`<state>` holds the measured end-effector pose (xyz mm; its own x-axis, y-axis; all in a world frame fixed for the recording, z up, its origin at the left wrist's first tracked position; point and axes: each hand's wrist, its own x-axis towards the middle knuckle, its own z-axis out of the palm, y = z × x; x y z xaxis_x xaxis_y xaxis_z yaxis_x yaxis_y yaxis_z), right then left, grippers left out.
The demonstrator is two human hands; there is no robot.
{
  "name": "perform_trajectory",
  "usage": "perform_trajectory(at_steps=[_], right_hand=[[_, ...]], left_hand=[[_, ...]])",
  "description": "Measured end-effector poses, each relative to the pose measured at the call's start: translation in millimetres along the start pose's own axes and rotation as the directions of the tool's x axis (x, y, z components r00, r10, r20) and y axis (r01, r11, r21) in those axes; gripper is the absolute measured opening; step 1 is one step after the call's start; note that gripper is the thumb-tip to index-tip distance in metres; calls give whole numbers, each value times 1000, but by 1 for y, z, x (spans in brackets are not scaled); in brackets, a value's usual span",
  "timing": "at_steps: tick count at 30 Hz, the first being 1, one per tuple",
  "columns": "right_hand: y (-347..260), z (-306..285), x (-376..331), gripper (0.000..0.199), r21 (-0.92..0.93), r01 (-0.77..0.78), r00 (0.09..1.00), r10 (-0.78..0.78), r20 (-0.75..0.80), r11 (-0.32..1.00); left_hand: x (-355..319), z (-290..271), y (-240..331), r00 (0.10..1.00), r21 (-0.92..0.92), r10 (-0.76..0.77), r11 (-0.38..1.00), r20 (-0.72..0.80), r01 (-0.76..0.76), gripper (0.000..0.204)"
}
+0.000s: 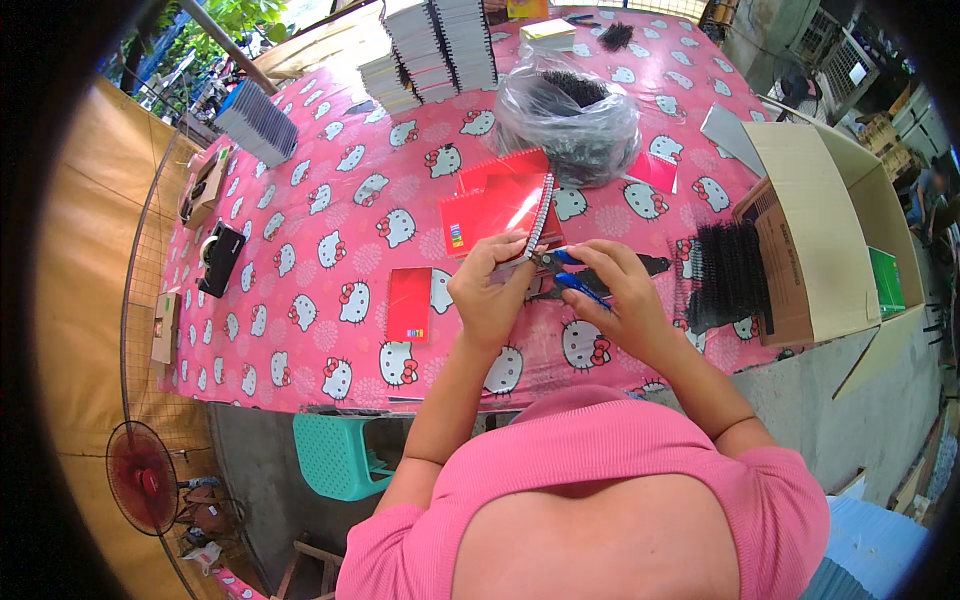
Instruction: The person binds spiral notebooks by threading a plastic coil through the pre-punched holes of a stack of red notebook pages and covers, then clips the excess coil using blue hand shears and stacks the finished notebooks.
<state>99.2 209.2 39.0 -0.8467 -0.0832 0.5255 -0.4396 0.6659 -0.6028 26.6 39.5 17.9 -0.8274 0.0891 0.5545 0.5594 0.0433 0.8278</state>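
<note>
My left hand grips the lower end of a red notebook with a light spiral binding along its right edge. In my right hand is a pair of pliers with blue handles, its jaws at the bottom end of the spiral. My fingers partly hide the jaws and the wire end. Behind the held notebook lie other red notebooks. To the left of my left hand, a smaller red notebook rests flat on the table. Black binding coils are heaped right of my right hand.
A pink patterned cloth covers the table. Beyond the notebooks stands a clear plastic bag of black coils, with tall notebook stacks behind. An open cardboard box stands right, a tape dispenser left. A green stool sits below.
</note>
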Motion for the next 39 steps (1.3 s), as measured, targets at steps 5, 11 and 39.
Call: perform_trajectory(at_steps=[5,11,39], right_hand=[[5,-4,9,42,246,-116,984,78,160,962],[20,-2,3,39,467,-469,859,264,439,749],[47,-22,8,41,-24,-88,994,90,70,996]], left_hand=[[0,-5,-6,998,31,55,998,-27,-54,21],[10,-12,-9,908,151,408,896,93,-418,20],[27,-40,5,787,385,153,806,597,-449,29]])
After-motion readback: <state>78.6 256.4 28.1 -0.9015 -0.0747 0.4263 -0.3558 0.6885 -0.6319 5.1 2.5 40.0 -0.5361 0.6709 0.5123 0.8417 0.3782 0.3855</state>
